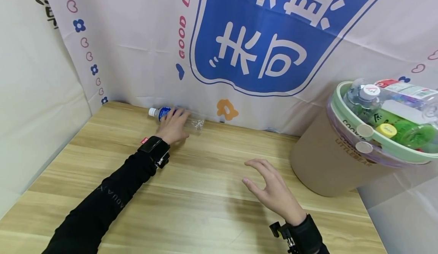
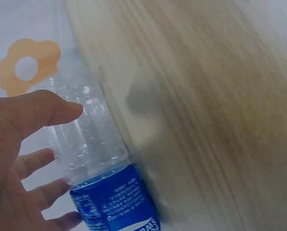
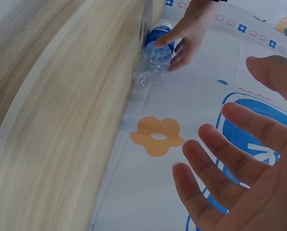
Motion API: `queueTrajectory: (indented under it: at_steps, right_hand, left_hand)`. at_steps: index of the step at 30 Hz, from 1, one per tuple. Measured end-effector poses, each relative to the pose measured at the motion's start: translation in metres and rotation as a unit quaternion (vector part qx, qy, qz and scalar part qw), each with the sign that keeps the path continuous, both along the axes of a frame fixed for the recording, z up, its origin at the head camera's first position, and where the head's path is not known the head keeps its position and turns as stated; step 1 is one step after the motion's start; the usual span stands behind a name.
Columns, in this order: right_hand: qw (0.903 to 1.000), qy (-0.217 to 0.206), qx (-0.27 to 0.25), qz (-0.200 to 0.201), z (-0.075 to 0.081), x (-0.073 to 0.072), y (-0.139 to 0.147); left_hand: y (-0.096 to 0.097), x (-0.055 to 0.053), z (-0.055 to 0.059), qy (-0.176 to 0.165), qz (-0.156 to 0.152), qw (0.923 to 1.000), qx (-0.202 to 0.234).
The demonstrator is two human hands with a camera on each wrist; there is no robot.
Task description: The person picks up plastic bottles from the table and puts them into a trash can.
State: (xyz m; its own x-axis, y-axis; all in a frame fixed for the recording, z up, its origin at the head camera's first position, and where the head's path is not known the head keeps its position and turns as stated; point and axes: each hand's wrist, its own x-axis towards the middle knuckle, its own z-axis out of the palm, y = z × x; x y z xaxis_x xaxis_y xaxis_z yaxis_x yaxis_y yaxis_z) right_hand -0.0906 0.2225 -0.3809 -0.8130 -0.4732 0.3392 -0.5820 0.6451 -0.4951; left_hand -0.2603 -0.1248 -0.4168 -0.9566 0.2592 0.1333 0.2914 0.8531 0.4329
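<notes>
A clear plastic bottle (image 1: 195, 121) with a blue label and white cap lies on its side at the back of the table, against the hanging cloth. Over its middle is my left hand (image 1: 173, 126), fingers spread across the label area and thumb on the near side. In the left wrist view, the thumb overlaps the clear part of the bottle (image 2: 88, 125), with the fingertips at the label's edge. My right hand (image 1: 273, 189) hovers over the right half of the table, fingers relaxed and apart, holding nothing. The right wrist view shows that hand (image 3: 244, 168) with its fingers spread.
At the right stands a brown bin (image 1: 318, 159) with a light green rim, filled with several plastic bottles, one of them green (image 1: 415, 136). The cloth (image 1: 143, 56) with a blue printed sign hangs along the back edge of the wooden table (image 1: 191, 208). A small red tag (image 1: 144, 140) shows beside the left wrist.
</notes>
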Motion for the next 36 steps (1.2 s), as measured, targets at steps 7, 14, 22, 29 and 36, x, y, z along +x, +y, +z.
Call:
queueTrajectory:
  at_steps: [7, 14, 22, 29, 36]
  right_hand:
    - [1.0000, -0.005, 0.001, -0.003, -0.001, 0.001, 0.001]
    - [0.9999, -0.009, 0.001, 0.005, 0.000, 0.001, 0.000]
    - [0.9999, -0.006, -0.001, 0.011, -0.001, 0.000, 0.001]
    - [1.0000, -0.006, 0.000, 0.008, -0.003, 0.001, 0.000]
    - [0.9999, -0.008, 0.013, 0.005, -0.007, 0.002, -0.002]
  left_hand:
    - [-0.003, -0.001, -0.005, 0.000, 0.013, 0.9997, -0.019]
    - [-0.005, 0.006, -0.005, 0.019, 0.018, 0.9993, -0.025]
    - [-0.008, 0.012, -0.007, 0.051, 0.009, 0.9981, -0.034]
    - [-0.008, 0.025, -0.006, 0.076, -0.035, 0.9956, -0.043]
    - [0.000, 0.039, -0.001, 0.070, -0.060, 0.9948, -0.042]
